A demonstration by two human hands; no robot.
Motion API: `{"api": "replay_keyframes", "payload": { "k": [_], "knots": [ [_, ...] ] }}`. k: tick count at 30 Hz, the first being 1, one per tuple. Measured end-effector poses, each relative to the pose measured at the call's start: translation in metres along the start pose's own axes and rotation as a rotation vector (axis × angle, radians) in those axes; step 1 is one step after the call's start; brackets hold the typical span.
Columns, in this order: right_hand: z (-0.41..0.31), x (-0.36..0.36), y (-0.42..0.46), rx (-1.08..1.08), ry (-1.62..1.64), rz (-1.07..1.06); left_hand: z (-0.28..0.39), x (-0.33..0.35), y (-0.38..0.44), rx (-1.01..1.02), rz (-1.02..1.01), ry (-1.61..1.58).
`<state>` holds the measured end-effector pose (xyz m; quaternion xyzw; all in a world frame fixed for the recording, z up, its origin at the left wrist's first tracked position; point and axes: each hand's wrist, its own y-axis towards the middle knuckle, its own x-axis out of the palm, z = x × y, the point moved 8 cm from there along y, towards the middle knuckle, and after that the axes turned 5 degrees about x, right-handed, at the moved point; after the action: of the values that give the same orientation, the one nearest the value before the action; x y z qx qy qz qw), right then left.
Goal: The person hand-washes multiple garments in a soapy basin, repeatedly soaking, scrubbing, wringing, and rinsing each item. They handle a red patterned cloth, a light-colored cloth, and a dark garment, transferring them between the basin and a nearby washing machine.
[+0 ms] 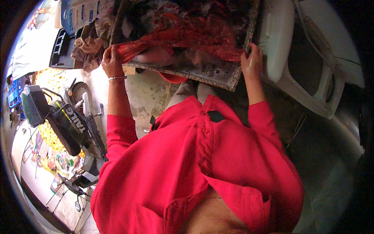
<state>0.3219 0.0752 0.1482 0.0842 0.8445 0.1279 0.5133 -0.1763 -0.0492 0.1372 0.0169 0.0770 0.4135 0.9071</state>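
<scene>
A wet red cloth is stretched sideways across a stone-rimmed sink. Its left end is gathered in my left hand, just outside the sink's left rim; a bangle circles that wrist. At the right rim, my right hand grips the other end and has a wet, whitish smear on its back. Part of the cloth still trails into the sink, where darker fabric and suds lie beneath it. The far end of the sink is cut off by the picture's edge.
Crumpled brown cloth and a blue-and-white printed bag are left of the sink. White plastic furniture, perhaps a chair, stands close on the right. A red basin shows below the sink. A TAILG electric scooter is parked at left.
</scene>
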Motion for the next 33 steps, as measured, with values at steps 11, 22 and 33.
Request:
{"api": "replay_keyframes", "payload": {
  "k": [11, 22, 33],
  "knots": [
    [-0.097, 0.124, -0.058, -0.645, -0.125, -0.437, 0.061, 0.009, -0.007, 0.191, -0.030, 0.069],
    [-0.136, -0.068, 0.074, -0.246, 0.454, 0.079, 0.112, 0.081, -0.016, 0.548, -0.510, 0.305],
    [-0.172, -0.053, 0.068, -0.377, 0.406, -0.189, 0.167, 0.211, -0.069, 0.378, -0.562, -0.009]
  ]
}}
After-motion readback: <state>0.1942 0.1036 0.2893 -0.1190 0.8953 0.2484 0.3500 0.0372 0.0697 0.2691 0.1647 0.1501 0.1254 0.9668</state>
